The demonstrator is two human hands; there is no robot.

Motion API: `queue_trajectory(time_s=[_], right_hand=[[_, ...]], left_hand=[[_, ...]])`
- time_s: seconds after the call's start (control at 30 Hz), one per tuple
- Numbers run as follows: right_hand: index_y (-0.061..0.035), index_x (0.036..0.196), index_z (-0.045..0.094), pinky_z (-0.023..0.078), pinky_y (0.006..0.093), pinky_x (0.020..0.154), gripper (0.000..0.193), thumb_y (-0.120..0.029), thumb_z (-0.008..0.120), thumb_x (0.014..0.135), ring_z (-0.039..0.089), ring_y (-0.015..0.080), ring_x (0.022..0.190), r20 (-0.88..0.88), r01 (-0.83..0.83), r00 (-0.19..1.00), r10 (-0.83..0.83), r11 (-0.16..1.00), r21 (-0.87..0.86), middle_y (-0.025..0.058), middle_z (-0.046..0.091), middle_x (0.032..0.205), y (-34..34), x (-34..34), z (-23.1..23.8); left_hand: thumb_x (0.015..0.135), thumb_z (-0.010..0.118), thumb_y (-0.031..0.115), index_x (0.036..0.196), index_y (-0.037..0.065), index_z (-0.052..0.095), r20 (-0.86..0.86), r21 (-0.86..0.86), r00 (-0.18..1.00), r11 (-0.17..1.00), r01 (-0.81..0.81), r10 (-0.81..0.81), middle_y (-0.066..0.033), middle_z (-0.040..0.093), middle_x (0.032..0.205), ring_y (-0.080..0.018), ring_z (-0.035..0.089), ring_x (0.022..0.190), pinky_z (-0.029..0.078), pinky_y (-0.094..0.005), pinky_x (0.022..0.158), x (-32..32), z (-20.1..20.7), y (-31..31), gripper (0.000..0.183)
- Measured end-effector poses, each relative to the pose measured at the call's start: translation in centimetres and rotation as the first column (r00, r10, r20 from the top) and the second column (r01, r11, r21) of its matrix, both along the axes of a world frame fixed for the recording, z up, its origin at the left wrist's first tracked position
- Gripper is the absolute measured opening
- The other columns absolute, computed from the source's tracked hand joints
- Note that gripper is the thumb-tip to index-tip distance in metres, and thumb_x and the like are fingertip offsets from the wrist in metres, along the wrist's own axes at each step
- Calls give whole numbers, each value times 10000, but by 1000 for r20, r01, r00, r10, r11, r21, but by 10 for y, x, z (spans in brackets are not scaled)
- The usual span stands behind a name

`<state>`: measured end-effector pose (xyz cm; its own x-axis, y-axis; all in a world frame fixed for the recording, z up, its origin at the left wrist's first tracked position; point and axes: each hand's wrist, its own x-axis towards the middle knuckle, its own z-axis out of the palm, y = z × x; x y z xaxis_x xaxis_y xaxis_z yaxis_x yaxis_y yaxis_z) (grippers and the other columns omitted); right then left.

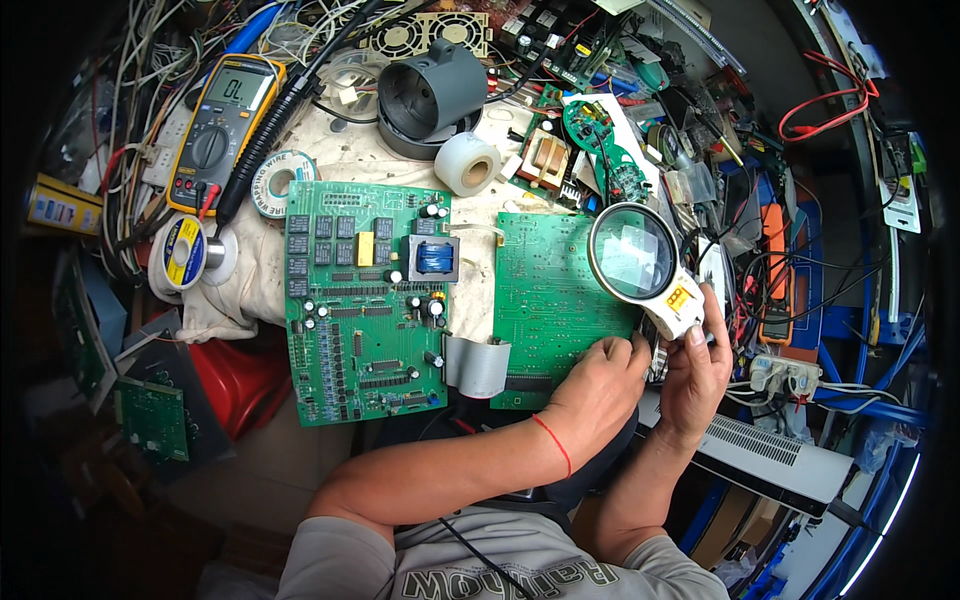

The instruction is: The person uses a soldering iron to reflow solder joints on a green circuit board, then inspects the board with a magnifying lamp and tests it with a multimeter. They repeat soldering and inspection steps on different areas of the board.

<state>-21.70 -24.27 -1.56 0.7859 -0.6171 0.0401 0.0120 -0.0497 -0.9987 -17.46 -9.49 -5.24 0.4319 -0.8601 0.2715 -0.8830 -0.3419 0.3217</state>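
My right hand [695, 375] grips the white handle of a magnifying glass [633, 253] with a round black-rimmed lens. The lens is over the right edge of a green circuit board [550, 300] that lies with its soldered side up. My left hand [600, 385], a red string around its wrist, rests at that board's lower right; its fingers are curled together, and what they hold is hidden. To the left lies a second green circuit board [375, 385] with black relays and a blue-wound transformer [435, 259]. A grey ribbon cable [476, 367] bridges the two boards.
A yellow multimeter [222, 130], a wire spool [284, 185] and a solder spool [184, 252] stand at the left. Behind the boards are a tape roll [467, 163] and a grey plastic cylinder [432, 92]. Loose electronic parts and cables crowd the back and right.
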Motion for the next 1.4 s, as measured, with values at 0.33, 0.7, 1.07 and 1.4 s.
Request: queue_trajectory(time_s=[0.33,0.7,1.07,1.4], right_hand=[[112,1514,410,533,339,944,639,-137,663,982,656,252,1164,5,-7,1000,7,1000,3,238,591,1384,1,1,1],[108,1516,409,526,308,892,652,-155,668,980,661,226,1118,-7,4,1000,-4,1000,-9,224,617,1345,3,2,0],[130,1521,372,519,392,1028,649,-121,638,984,643,293,1217,13,-28,1000,28,999,18,269,577,1397,3,0,3],[134,1554,277,496,439,1082,727,-138,633,981,610,328,1278,180,-83,982,59,989,124,289,555,1420,-1,-10,13]], left_hand=[[922,571,224,1029,69,756,11,15,1000,1000,-5,5,-171,610,1326,-262,560,1025,477,-324,920,0,1,0,264],[926,566,224,1028,71,755,9,14,1000,1000,-9,9,-164,610,1325,-261,560,1022,476,-322,908,-2,0,0,264],[916,578,237,975,97,751,19,-16,1000,1000,-4,4,-148,609,1318,-258,557,1008,473,-320,895,-3,-2,1,230],[834,637,185,1067,86,669,-58,-218,998,976,18,-32,-141,573,1426,-237,585,936,538,-274,739,8,30,46,256]])
